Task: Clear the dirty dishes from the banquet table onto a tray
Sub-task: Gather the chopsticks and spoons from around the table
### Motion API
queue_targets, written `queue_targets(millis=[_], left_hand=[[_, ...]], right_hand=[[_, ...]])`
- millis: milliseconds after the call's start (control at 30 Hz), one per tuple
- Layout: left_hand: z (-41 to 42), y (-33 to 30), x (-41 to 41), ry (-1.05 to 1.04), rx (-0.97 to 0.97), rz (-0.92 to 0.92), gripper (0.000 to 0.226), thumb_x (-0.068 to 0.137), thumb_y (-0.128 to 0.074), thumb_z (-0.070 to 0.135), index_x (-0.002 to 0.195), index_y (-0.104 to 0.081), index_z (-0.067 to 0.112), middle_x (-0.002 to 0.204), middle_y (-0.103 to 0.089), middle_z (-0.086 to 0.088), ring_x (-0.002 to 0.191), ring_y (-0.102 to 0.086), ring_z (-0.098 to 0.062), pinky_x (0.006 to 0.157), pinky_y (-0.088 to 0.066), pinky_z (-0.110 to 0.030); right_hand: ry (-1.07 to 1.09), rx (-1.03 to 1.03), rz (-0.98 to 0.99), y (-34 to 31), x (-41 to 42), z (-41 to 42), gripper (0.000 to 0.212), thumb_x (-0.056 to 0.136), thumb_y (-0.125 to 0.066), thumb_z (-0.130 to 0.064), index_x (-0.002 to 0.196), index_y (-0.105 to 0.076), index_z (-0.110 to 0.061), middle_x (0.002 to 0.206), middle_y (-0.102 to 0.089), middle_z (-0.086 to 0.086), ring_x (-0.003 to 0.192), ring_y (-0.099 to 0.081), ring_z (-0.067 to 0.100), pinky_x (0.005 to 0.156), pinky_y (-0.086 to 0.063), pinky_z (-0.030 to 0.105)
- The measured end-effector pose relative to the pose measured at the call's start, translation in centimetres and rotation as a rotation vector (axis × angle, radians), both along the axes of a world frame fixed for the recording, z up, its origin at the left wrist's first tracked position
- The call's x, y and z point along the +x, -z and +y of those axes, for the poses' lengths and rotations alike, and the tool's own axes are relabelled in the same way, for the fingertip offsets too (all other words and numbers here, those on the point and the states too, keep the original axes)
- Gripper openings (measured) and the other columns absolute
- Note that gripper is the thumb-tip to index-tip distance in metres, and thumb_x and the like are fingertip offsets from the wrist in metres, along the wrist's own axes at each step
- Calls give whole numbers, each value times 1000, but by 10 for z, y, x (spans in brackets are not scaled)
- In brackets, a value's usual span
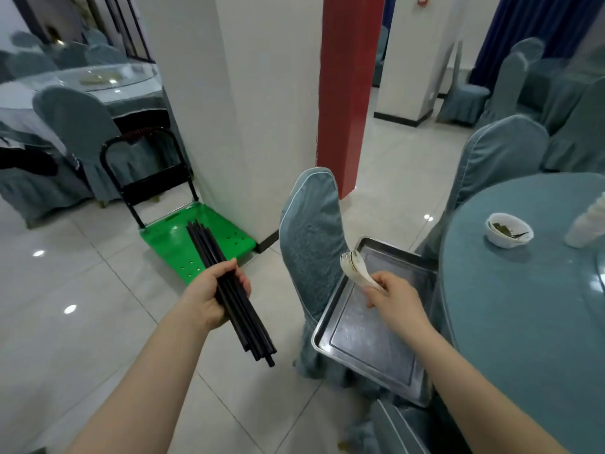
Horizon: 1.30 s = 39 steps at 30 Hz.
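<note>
1. The round banquet table (523,306), under a teal cloth, fills the right side of the view; covered chairs stand around it.
2. A chair in a teal cover (311,244) stands just left of the table, its back upright.
3. A green platform trolley (170,237) with a black handle is parked on the tiled floor by the white pillar, well left of the chair.
4. A bare steel tray (366,335) rests on the chair seat, tight between the chair back and the table edge.
5. The left hand (212,296) is curled round a bundle of black chopsticks (235,296), gripping them near the middle above the floor, clear of the tray.
6. The right hand (393,296) pinches a nested stack of white soup spoons (355,267) by the handles, bowls pointing away, over the tray's far end.
7. A small white bowl (509,230) with green scraps sits on the table, well apart from the tray.
</note>
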<state>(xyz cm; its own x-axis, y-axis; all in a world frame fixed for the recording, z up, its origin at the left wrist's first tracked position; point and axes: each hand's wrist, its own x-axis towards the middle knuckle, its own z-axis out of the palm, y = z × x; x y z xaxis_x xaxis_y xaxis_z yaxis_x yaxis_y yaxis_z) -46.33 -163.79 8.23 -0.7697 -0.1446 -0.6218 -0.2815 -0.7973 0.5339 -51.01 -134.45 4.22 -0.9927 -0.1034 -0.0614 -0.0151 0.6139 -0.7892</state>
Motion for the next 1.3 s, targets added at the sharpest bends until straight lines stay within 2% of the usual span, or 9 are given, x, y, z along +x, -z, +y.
queue_targets(millis=[333, 667, 767, 867, 967, 1067, 1133, 1233, 1300], left_hand=[[-110, -2, -136, -36, 42, 63, 22, 93, -51, 15, 72, -50, 9, 51, -52, 0, 40, -52, -12, 44, -49, -18], [-222, -22, -339, 164, -17, 108, 27, 96, -45, 16, 69, -47, 12, 42, -49, 4, 36, -54, -9, 43, -51, -18], [-219, -33, -405, 274, 25, 157, 25, 95, -44, 16, 70, -45, 14, 42, -47, 6, 37, -51, -7, 43, -48, -16], [-200, -39, -464, 380, 62, 184, 25, 95, -43, 17, 70, -45, 16, 44, -47, 7, 38, -48, -6, 44, -47, -15], [-163, -46, -523, 531, 62, 202, 25, 95, -44, 19, 70, -45, 16, 46, -46, 7, 39, -48, -6, 43, -46, -16], [-122, -48, -576, 650, 102, 211, 24, 94, -49, 18, 70, -46, 15, 48, -46, 6, 39, -48, -6, 42, -46, -16], [-99, -53, -609, 762, 154, 225, 20, 80, -65, 13, 69, -48, 14, 50, -47, 6, 40, -49, -6, 42, -47, -17], [-77, -58, -660, 868, 252, 255, 65, 17, -93, 0, 66, -52, 13, 53, -49, 7, 42, -52, -6, 44, -48, -18], [-63, -57, -698, 905, 277, 280, 79, 4, -93, 1, 70, -51, 14, 55, -50, 7, 44, -53, -5, 45, -49, -18]], right_hand=[[7, 26, 58, -12, -139, -112, 6, 86, -63, -26, 86, -63, -32, 70, -66, -8, 67, -61, 7, 55, -43, 21], [187, -10, 119, -25, -269, -212, 8, 89, -60, -25, 87, -63, -33, 70, -65, -6, 60, -58, 10, 53, -45, 22], [323, -25, 125, -30, -295, -204, 11, 87, -62, -20, 88, -65, -31, 70, -66, -8, 63, -59, 4, 53, -43, 13], [444, -7, 118, -34, -321, -186, 11, 86, -63, -17, 90, -67, -27, 74, -68, -7, 69, -61, 6, 60, -46, 19], [572, -56, 135, -37, -351, -161, 11, 86, -63, -14, 91, -68, -23, 75, -69, -5, 68, -63, 3, 59, -47, 14], [682, -55, 135, -36, -377, -139, 13, 86, -61, -14, 90, -69, -24, 77, -70, -3, 74, -65, 11, 67, -51, 21], [749, -41, 138, -36, -395, -125, 15, 85, -61, -12, 87, -68, -25, 73, -69, -7, 68, -61, 3, 57, -44, 10], [841, -12, 134, -39, -417, -111, 15, 83, -61, -13, 81, -67, -27, 63, -64, -17, 59, -54, -8, 53, -38, 5], [909, 22, 126, -38, -434, -101, 11, 83, -63, -17, 81, -67, -26, 62, -63, -14, 58, -54, -6, 52, -38, 8]])
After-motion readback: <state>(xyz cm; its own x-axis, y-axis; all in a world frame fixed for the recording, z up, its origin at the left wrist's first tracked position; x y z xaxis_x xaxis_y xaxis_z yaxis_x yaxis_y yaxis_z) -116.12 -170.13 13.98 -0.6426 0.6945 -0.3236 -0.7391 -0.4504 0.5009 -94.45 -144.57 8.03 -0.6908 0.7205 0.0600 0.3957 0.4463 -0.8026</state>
